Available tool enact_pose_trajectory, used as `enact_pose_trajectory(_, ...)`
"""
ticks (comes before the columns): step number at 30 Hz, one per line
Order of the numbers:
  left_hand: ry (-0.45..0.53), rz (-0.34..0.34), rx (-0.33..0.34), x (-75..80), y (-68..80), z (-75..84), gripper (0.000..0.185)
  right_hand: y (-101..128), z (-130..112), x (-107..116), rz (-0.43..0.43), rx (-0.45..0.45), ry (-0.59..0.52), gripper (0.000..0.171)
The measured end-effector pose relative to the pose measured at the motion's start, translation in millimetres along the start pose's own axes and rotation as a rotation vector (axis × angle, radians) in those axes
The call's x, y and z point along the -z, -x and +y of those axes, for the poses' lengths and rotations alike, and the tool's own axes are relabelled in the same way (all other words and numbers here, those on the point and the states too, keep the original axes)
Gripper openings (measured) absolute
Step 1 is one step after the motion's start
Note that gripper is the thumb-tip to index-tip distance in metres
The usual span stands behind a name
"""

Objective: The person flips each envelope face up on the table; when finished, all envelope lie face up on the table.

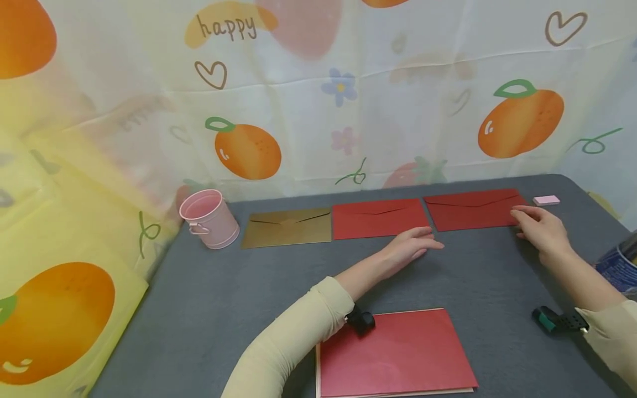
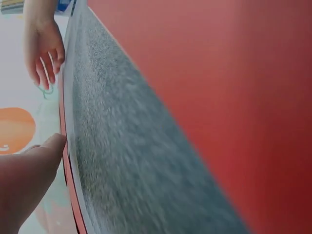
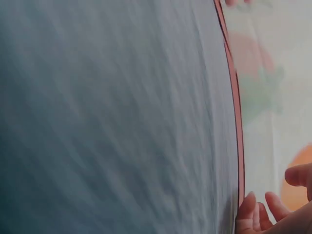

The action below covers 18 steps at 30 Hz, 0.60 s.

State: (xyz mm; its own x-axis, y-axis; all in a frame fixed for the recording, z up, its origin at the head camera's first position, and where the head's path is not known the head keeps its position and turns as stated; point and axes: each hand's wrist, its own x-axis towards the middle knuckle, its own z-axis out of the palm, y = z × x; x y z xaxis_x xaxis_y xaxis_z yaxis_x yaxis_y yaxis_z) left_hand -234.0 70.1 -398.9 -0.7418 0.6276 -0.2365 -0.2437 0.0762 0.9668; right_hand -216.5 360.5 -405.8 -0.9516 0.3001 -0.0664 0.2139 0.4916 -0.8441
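Three envelopes lie in a row at the back of the grey table [image 1: 239,287]: a gold envelope [image 1: 287,228], a middle red envelope [image 1: 379,218] and a right red envelope [image 1: 473,209]. My left hand [image 1: 418,244] rests flat on the table just below the middle red envelope's lower right corner, fingers straight, holding nothing. My right hand [image 1: 530,220] lies with relaxed fingers at the right end of the right red envelope, touching its edge. A stack of red sheets [image 1: 395,354] sits at the front under my left forearm. The left wrist view shows my left fingertip [image 2: 51,146] by a thin red envelope edge [image 2: 67,165].
A pink bucket [image 1: 209,218] stands left of the gold envelope. A small pink pad [image 1: 546,200] lies at the back right corner. A blue can [image 1: 619,265] sits at the table's right edge. A fruit-printed cloth [image 1: 318,99] hangs behind and drapes over the left side.
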Motion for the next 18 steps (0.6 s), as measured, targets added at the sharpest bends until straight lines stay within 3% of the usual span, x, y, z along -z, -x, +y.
enact_pose_trajectory(10, -0.297, -0.144, 0.095, 18.8, 36.1, -0.2, 0.072, 42, -29, -45, -0.242, 0.173, 0.03, 0.06)
enact_pose_trajectory(18, -0.457, -0.245, 0.064, 39.7, 72.5, -1.9, 0.073, 79, -51, -73, -0.387, 0.267, 0.097, 0.053)
